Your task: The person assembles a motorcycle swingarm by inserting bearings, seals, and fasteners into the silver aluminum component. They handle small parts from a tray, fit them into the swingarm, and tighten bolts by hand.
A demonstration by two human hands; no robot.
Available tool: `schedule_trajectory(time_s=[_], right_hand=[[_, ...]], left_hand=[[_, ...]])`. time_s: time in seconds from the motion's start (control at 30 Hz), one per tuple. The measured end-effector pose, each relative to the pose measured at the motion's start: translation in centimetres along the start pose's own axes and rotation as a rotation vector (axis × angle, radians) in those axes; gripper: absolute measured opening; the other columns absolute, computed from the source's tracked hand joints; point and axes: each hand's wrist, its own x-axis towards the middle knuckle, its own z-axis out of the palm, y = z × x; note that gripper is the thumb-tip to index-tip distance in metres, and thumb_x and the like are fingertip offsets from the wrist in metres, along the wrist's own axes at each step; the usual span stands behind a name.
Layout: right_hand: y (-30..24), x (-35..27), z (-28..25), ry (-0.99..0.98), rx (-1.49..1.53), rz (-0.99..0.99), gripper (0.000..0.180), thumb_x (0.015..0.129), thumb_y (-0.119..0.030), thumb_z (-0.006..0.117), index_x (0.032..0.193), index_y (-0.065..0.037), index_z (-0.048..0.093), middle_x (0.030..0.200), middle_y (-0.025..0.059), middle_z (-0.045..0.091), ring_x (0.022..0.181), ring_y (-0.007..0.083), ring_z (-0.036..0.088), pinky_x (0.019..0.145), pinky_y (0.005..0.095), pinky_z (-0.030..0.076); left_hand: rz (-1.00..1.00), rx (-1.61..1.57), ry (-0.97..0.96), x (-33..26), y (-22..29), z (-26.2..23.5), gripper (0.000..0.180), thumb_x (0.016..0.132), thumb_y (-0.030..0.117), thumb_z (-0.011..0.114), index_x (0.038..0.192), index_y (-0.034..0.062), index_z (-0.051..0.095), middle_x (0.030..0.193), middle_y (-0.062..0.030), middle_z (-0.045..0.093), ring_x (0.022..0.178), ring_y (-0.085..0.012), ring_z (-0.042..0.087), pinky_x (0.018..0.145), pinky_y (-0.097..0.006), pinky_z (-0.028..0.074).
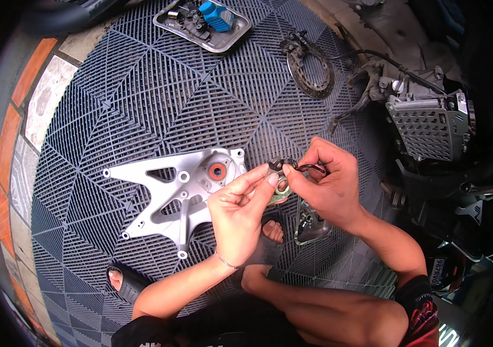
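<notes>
My left hand (239,211) is closed, its thumb and fingers pinching a small greenish metal part (282,194) with a round opening. A dark piece (281,163) sits along the top of that part, under my fingertips. My right hand (333,180) is closed too, its thumb pressing at the dark piece. From its fingers sticks a thin black curved piece (314,168), whose exact kind I cannot make out. Left of my hands, a silver swingarm-like bracket (168,194) with a red-ringed bearing hole (217,170) lies on the floor.
Grey grid tiles (136,121) cover the floor. A metal tray (238,39) at the far side holds dark parts and a blue bottle (216,16). A brake disc (316,78) lies far right. Near my foot is another tray (310,236). Motorcycle parts with a perforated guard (427,128) stand at right.
</notes>
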Motion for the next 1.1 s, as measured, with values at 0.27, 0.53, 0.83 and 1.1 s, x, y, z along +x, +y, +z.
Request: schedule_trajectory(time_s=[0.27,0.53,0.83,1.1], right_hand=[[0.1,0.2,-0.3,-0.004,0.08,0.061,0.025,0.086,-0.002,0.082,0.076,-0.002,0.059,0.072,-0.0042,0.052,0.061,0.0019,0.04,0.051,0.0235,0.029],[-0.6,1.8,-2.5,0.08,0.166,0.152,0.027,0.09,-0.003,0.082,0.078,-0.007,0.057,0.074,-0.0103,0.048,0.066,-0.0032,0.035,0.056,0.0171,0.027],[-0.4,1.6,-2.4,0.076,0.176,0.147,0.024,0.089,-0.002,0.082,0.08,-0.006,0.06,0.076,-0.01,0.048,0.068,-0.0022,0.035,0.058,0.0174,0.028],[-0.4,1.7,-2.6,0.073,0.208,0.163,0.02,0.09,-0.002,0.081,0.083,-0.003,0.063,0.078,-0.0094,0.049,0.068,-0.0022,0.036,0.058,0.0166,0.029]], left_hand=[[-0.01,0.046,-0.061,0.3,0.1,-0.6,0.03,0.103,0.0,0.067,0.131,-0.0101,0.067,0.111,-0.0156,0.078,0.099,-0.0171,0.076,0.088,-0.034,0.066],[-0.046,-0.026,-0.107,1.1,0.4,-1.3,0.032,0.107,-0.001,0.058,0.138,-0.008,0.062,0.126,-0.0177,0.072,0.112,-0.0254,0.074,0.095,-0.045,0.067],[-0.092,-0.08,-0.211,1.4,0.9,-2.1,0.034,0.107,-0.001,0.057,0.14,-0.0068,0.06,0.128,-0.0186,0.072,0.113,-0.0285,0.074,0.096,-0.052,0.066],[-0.032,-0.088,-0.288,1.4,1.3,-1.8,0.037,0.101,-0.006,0.064,0.137,-0.0038,0.064,0.13,-0.0177,0.071,0.114,-0.0279,0.074,0.099,-0.047,0.064]])
